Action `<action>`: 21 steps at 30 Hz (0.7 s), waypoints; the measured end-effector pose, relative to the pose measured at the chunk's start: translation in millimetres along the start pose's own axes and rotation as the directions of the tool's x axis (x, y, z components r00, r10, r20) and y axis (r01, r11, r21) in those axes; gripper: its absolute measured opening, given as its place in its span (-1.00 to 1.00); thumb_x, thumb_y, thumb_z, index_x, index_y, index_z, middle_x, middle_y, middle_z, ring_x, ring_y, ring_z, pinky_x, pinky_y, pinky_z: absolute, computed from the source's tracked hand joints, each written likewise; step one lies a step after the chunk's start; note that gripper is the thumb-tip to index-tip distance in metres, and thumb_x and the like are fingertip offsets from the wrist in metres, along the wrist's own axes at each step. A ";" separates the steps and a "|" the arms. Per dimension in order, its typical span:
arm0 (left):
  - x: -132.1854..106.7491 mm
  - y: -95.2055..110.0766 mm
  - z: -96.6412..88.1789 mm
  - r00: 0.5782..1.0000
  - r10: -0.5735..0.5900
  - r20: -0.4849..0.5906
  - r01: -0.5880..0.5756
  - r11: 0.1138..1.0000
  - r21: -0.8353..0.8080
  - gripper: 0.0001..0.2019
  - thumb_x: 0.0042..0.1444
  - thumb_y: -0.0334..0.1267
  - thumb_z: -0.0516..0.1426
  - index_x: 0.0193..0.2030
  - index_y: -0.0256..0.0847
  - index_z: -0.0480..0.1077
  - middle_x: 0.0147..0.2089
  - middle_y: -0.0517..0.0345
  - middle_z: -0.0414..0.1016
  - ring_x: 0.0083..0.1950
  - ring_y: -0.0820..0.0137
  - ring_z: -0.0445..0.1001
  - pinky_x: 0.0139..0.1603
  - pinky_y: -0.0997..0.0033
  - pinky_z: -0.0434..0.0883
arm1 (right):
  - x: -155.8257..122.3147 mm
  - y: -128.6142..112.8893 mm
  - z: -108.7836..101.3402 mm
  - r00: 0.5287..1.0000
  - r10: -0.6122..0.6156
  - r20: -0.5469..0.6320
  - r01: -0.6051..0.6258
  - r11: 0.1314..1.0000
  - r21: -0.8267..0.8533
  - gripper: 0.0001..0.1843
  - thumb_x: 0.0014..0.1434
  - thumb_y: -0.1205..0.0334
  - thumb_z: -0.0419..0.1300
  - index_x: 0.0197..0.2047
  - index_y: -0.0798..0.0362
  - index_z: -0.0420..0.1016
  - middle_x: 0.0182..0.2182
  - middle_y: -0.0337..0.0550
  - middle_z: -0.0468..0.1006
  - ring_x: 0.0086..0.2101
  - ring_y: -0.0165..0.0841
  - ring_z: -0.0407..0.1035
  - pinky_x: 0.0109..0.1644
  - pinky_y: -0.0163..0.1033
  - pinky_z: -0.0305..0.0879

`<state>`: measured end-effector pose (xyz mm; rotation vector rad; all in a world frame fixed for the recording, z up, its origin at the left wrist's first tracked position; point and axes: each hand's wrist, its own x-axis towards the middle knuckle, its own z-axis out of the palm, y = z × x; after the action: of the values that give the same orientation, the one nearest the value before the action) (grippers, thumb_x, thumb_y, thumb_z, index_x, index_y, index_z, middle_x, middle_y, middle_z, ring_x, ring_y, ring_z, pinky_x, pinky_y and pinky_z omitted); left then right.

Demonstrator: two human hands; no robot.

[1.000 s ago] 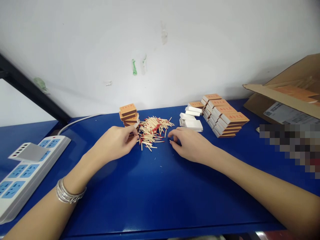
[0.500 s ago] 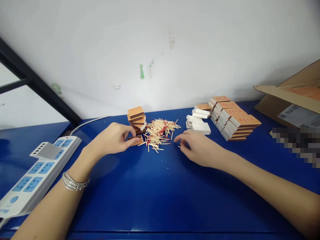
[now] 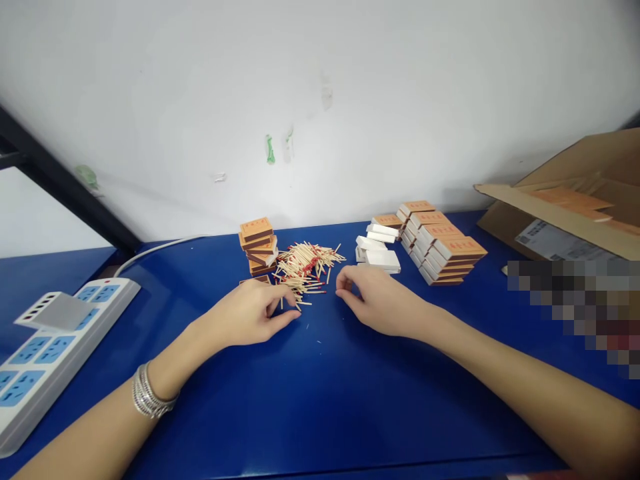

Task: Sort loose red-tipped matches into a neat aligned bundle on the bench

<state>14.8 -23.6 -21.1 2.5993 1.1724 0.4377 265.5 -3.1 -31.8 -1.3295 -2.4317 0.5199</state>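
Observation:
A loose pile of red-tipped matches [image 3: 305, 263] lies on the blue table. My left hand [image 3: 257, 313] is at its near left edge, thumb and index finger apart around the nearest match ends, holding nothing that I can see. Behind that hand, a flat matchbox [image 3: 255, 279] is partly covered. A leaning stack of orange matchboxes [image 3: 257, 230] rises at the pile's left. To the right of the pile, my right hand [image 3: 383, 300] has its fingers curled in towards the thumb; whatever they hold, if anything, is hidden. White matchbox trays [image 3: 383, 260] lie just behind it.
Several rows of stacked matchboxes [image 3: 440, 247] stand at the back right, beside an opened cardboard box [image 3: 540, 220]. A white power strip [image 3: 70, 347] with a plugged-in adapter [image 3: 60, 311] lies at the left, its cable running along the wall.
My left hand has left the flat matchbox and moved right, to the near edge of the match pile. My right hand's fingertips have drawn closer together. The view has turned slightly right.

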 end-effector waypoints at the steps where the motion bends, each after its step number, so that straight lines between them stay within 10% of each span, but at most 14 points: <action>1: 0.2 -1.2 2.5 1.000 0.006 0.011 -0.006 1.000 -0.009 -0.87 0.19 -0.23 0.15 -0.20 -0.20 0.47 -0.64 0.39 0.22 -0.62 0.56 0.23 -0.50 0.54 0.20 | 0.3 -1.1 -0.4 1.000 -0.004 -0.028 0.005 0.999 0.052 -0.86 0.22 0.35 0.09 -0.19 0.08 0.47 -0.35 -0.12 0.56 -0.39 -0.37 0.38 -0.34 -0.27 0.21; 11: 3.6 -5.4 12.0 1.000 0.014 0.024 -0.015 0.999 0.030 -0.83 0.26 -0.32 0.05 -0.16 -0.17 0.49 -0.62 0.34 0.31 -0.58 0.52 0.30 -0.47 0.52 0.20 | 7.5 -5.6 22.9 0.998 0.056 0.004 -0.047 0.797 0.602 -0.84 0.13 0.20 0.22 -0.31 0.09 0.58 -0.36 -0.14 0.63 -0.42 -0.43 0.44 -0.35 -0.30 0.36; 21: 3.9 -11.3 14.5 0.999 -0.022 0.035 0.022 1.000 0.023 -0.82 0.30 -0.30 -0.01 -0.14 -0.18 0.42 -0.53 0.29 0.35 -0.52 0.48 0.32 -0.40 0.48 0.23 | 2.0 -6.7 20.4 0.995 -0.084 0.054 0.056 0.915 0.400 -0.86 0.10 0.17 0.28 -0.35 0.04 0.62 -0.51 -0.27 0.53 -0.60 -0.53 0.16 -0.51 -0.34 0.08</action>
<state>15.0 -15.0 -37.8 2.5994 1.1997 0.3744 250.6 -8.1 -46.5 -1.0622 -2.2519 0.9964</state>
